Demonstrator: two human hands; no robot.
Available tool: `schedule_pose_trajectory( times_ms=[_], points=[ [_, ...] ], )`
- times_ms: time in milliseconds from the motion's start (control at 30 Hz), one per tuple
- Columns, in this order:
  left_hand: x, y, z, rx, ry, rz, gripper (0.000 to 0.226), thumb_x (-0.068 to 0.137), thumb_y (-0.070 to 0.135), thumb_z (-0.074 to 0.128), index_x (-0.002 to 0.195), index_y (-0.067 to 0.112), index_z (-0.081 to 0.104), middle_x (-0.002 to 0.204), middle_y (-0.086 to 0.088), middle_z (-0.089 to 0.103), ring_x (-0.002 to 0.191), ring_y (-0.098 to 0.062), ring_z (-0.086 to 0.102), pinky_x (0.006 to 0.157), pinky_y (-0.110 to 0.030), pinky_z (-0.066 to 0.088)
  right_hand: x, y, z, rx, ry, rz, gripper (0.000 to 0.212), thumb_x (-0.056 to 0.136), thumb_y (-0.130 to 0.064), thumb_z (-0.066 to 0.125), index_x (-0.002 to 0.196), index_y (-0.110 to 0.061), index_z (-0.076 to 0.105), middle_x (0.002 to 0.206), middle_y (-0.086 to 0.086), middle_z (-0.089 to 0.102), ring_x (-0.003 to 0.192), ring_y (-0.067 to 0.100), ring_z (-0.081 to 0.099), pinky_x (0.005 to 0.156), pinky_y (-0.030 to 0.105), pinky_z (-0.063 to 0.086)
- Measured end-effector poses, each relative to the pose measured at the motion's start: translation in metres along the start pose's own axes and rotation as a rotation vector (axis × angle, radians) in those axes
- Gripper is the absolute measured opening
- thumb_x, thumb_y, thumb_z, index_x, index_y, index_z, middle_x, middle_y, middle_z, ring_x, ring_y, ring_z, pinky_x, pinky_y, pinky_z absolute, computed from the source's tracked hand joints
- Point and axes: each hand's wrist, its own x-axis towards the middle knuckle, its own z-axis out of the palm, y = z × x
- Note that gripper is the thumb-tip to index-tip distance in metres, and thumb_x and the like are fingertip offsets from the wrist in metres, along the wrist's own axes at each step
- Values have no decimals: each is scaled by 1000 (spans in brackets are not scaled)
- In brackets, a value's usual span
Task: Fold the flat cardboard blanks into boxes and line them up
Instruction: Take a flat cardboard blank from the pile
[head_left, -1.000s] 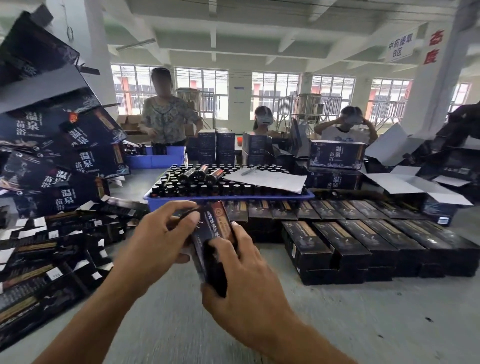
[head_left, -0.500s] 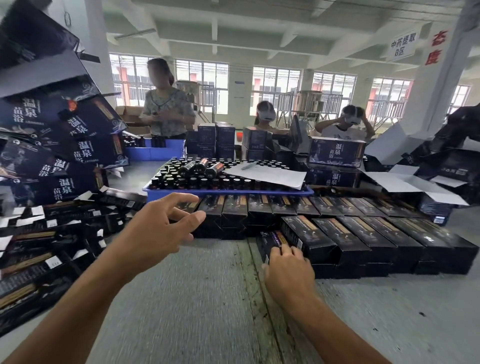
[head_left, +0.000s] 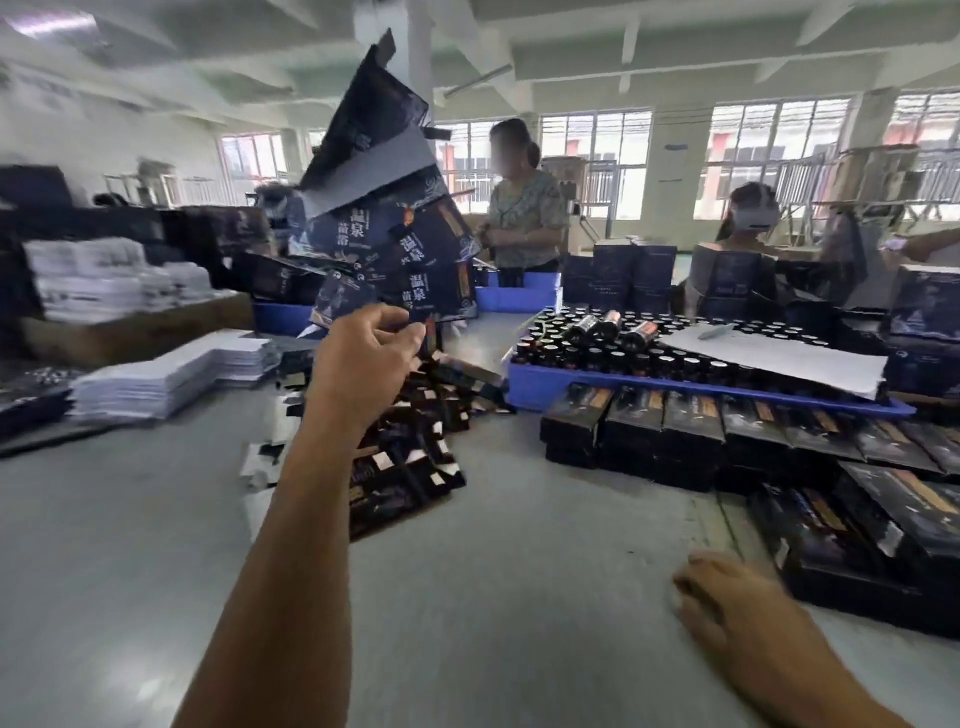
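Left hand (head_left: 363, 358) reaches over flat blanks (head_left: 410, 467); cartons (head_left: 415, 260) read 温泉.

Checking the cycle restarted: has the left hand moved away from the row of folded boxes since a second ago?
Yes. The left hand has swung left, away from the folded boxes below the blue tray, and reaches over the pile of flat blanks.

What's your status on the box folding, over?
Left hand open, reaching over flat blanks. Right hand resting on table beside folded boxes. Nothing blocking.
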Motion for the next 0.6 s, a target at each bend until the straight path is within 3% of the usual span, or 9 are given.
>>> schedule_pose_trajectory(
  times_ms=[100,233,367,467,600],
  points=[
    [15,-38,-15,284,-12,-41,44,91,36,72,129,15,64,104,-6,72,97,-24,68,88,-36,53,-1,-2,-3,1,8,50,29,94,-41,64,122,-33,67,140,-13,54,125,10,52,101,24,41],
    [17,-81,-9,473,-343,-205,70,85,34,79,144,10,49,134,-16,61,114,-26,58,99,-40,47,0,-3,7,57,47,118,22,75,-9,87,96,-10,81,116,11,73,106,35,66,94,46,50],
    [11,-111,14,630,-651,-345,99,78,36,85,157,19,28,160,-7,35,142,-29,39,116,-46,34,1,-4,10,56,125,58,28,58,1,95,80,-10,81,95,13,77,85,39,72,79,51,55],
    [7,-121,26,730,-739,-362,108,74,37,87,159,23,22,165,-5,26,148,-30,29,118,-46,30,1,-2,8,70,103,85,23,69,-9,91,89,-14,82,107,9,75,98,34,69,90,49,53],
    [3,-127,32,782,-739,-372,109,73,36,88,158,24,21,164,-7,26,148,-34,29,118,-53,29,0,-1,6,43,40,86,25,86,-28,77,110,-22,77,129,-1,67,114,22,60,106,37,42]
  ],
)
